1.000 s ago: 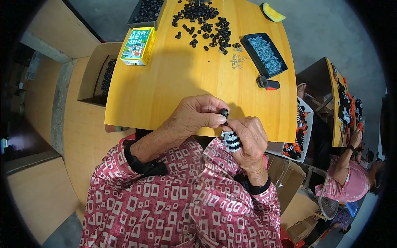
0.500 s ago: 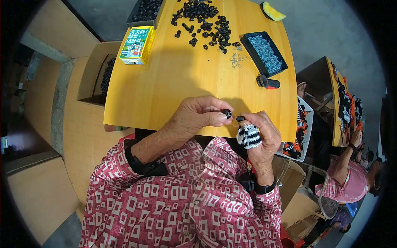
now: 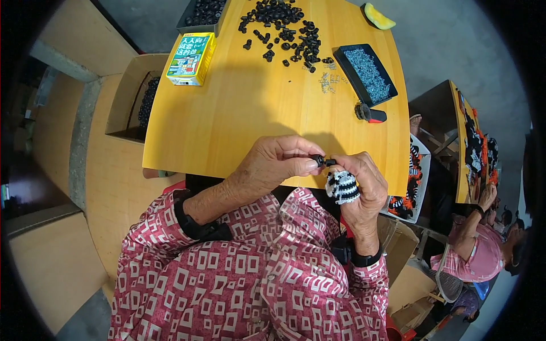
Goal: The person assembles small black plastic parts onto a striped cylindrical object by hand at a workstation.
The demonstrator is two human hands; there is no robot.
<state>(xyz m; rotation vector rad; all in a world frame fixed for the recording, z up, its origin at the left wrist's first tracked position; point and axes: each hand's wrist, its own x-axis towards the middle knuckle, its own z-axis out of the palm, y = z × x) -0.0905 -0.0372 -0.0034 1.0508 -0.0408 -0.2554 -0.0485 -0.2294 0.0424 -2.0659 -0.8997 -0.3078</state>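
My left hand (image 3: 272,158) pinches a small round black plastic cord-lock shell (image 3: 318,160) between thumb and fingertips. Against it, end to end, sits a narrower black plunger piece (image 3: 330,162), pinched by the thumb and forefinger of my right hand (image 3: 367,181). That same hand keeps a bundle of black-and-white striped cord (image 3: 342,187) in its curled fingers, hanging just below the plunger. Whether a spring lies between the two black pieces is hidden. Both hands are over the near edge of the yellow table (image 3: 227,119).
Loose black plastic pieces (image 3: 278,25) lie spread at the far side. A black tray of small metal springs (image 3: 367,74), a red-and-black brush (image 3: 369,113) and a yellow fruit slice (image 3: 378,17) are at right. A yellow-green carton (image 3: 191,59) stands left. A co-worker (image 3: 478,244) sits at right.
My left hand has shifted slightly right, bringing the shell up against the plunger; the gap between them has closed. My right hand has stayed nearly in place with the striped cord.
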